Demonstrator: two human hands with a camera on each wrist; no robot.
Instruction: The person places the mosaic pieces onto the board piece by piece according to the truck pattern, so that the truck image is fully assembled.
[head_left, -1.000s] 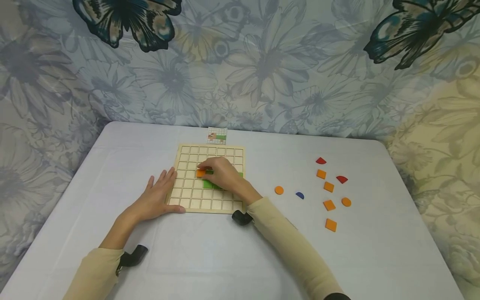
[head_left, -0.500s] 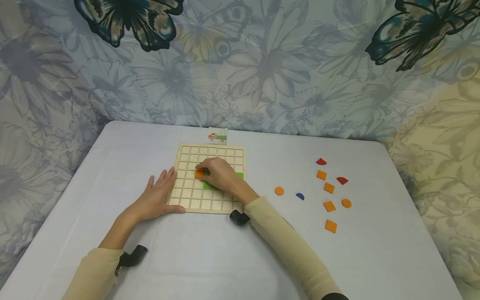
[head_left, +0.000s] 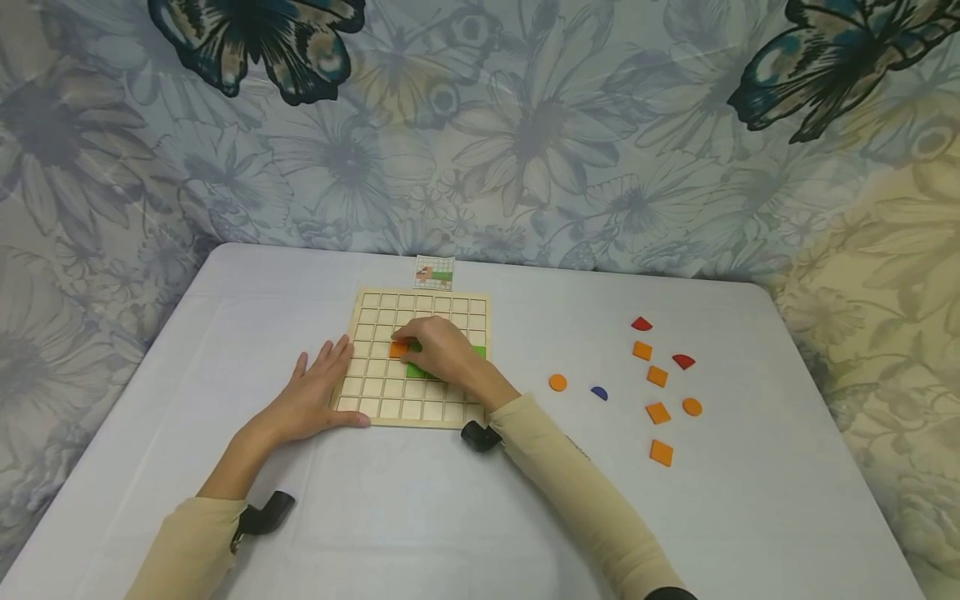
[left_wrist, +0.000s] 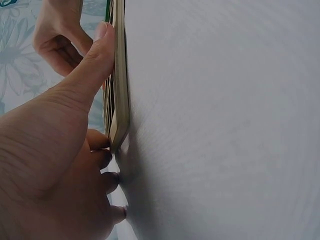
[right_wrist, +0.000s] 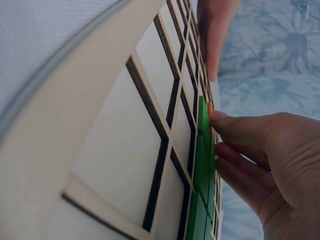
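A pale wooden grid board (head_left: 392, 408) lies on the white table. My right hand (head_left: 444, 346) is over its middle, thumb and fingers pinching an orange square tile (head_left: 397, 350) at a cell left of the green tiles (head_left: 420, 372). In the right wrist view the thumb touches the orange tile's edge, just beyond the green tiles (right_wrist: 201, 160); the hand hides part of the green ones in the head view. My left hand (head_left: 309, 406) rests with spread fingers at the board's left side. Its thumb lies on the board's near left corner, as the left wrist view shows.
Behind the board lies a small printed card (head_left: 434, 272) with a coloured grid. To the right are several loose orange squares (head_left: 657, 413), orange discs (head_left: 558, 382), red wedges (head_left: 641, 324) and a blue half-disc (head_left: 599, 393). A patterned cloth (head_left: 525, 150) hangs behind the table.
My right hand has shifted slightly left with the orange square tile, then stayed nearly still over the last half second. The left hand keeps its place at the board.
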